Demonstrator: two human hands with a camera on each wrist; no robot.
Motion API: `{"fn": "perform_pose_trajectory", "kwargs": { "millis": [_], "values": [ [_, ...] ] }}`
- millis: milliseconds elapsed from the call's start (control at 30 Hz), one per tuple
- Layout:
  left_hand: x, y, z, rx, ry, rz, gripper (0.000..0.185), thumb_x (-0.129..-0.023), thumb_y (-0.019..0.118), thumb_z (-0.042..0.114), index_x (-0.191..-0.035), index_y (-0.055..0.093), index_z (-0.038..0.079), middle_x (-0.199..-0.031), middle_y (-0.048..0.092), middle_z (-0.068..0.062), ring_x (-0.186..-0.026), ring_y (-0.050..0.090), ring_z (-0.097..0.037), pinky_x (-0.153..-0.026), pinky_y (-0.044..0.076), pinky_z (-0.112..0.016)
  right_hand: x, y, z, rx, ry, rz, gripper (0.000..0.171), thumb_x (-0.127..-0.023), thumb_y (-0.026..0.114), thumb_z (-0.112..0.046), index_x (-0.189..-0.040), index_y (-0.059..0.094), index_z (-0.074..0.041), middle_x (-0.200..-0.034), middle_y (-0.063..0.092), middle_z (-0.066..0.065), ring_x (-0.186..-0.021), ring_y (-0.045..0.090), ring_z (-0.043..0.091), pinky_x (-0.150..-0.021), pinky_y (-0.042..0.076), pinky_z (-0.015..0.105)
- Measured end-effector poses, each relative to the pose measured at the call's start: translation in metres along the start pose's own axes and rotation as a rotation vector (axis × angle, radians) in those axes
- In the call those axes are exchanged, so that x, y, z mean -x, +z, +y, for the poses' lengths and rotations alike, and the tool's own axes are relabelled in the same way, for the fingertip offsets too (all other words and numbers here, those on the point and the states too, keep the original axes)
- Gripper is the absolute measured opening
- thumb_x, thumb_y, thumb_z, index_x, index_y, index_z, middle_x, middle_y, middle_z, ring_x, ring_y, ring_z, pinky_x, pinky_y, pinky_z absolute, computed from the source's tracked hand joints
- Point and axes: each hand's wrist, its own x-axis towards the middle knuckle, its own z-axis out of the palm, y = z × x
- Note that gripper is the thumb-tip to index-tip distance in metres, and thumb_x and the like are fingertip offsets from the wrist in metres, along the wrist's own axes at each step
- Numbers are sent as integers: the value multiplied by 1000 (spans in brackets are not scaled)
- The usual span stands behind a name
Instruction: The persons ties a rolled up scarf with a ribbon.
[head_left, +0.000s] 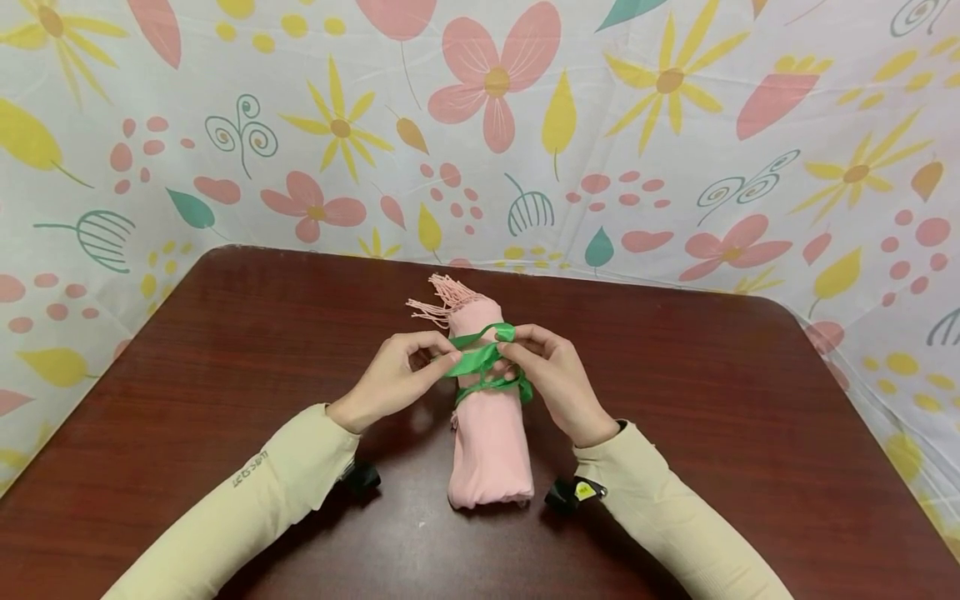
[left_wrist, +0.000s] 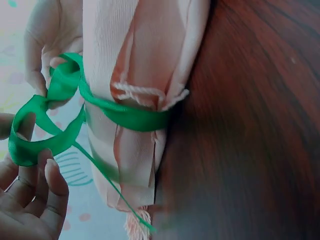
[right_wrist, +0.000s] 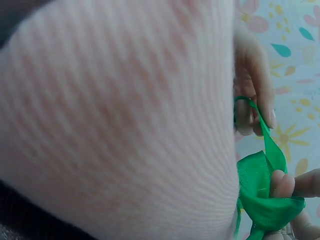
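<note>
A rolled pink scarf [head_left: 491, 450] lies lengthwise on the table, its tasselled fringe [head_left: 450, 293] at the far end. Green ribbon [head_left: 474, 362] goes round its middle and rises in loose loops above it. My left hand [head_left: 397, 371] pinches one loop between thumb and fingers, from the left side. From the right, my right hand [head_left: 558, 375] pinches another part of the ribbon, with a loop [right_wrist: 272, 212] around its fingertips. A thin ribbon tail [left_wrist: 107, 175] hangs down the scarf's side. In the right wrist view the scarf hides much of the left hand [right_wrist: 252, 75].
The dark brown wooden table [head_left: 247, 350] reaches out on both sides of the scarf. Behind it hangs a white cloth [head_left: 465, 183] printed with flowers and leaves. Dark wrist devices [head_left: 360, 482] sit beneath the cream sleeves [head_left: 247, 500].
</note>
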Motion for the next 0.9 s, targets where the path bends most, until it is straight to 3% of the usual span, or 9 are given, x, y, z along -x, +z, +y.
{"fn": "perform_pose_trajectory", "kwargs": {
  "millis": [233,433,633,900],
  "values": [
    [-1,6,5,8,9,-1,8,-91,66,16,-90,72,11,-88,65,-3,-82,56,-18,-72,46,-31,0,1,-1,20,3,-2,22,-93,61,-11,-109,60,3,-81,68,2,-74,68,14,-72,54,28],
    [-4,12,7,53,25,1,10,-90,67,20,-94,74,13,-95,68,0,-90,57,-18,-80,47,-36,0,2,0,55,17,0,24,-93,61,-13,-111,62,2,-86,68,0,-75,66,14,-74,54,30],
    [-5,18,7,152,41,-30,11,-89,68,16,-96,75,11,-92,69,-3,-79,60,-30,-70,50,-30,1,4,-1,74,22,8,24,-92,62,-14,-111,63,1,-88,68,-2,-73,63,12,-73,53,29],
    [-8,26,7,155,14,26,10,-83,74,13,-92,74,9,-84,68,-3,-73,59,-14,-65,48,-26,2,5,-3,50,21,4,23,-92,62,-14,-110,64,1,-86,68,-2,-72,63,11,-71,53,27]
  ]
}}
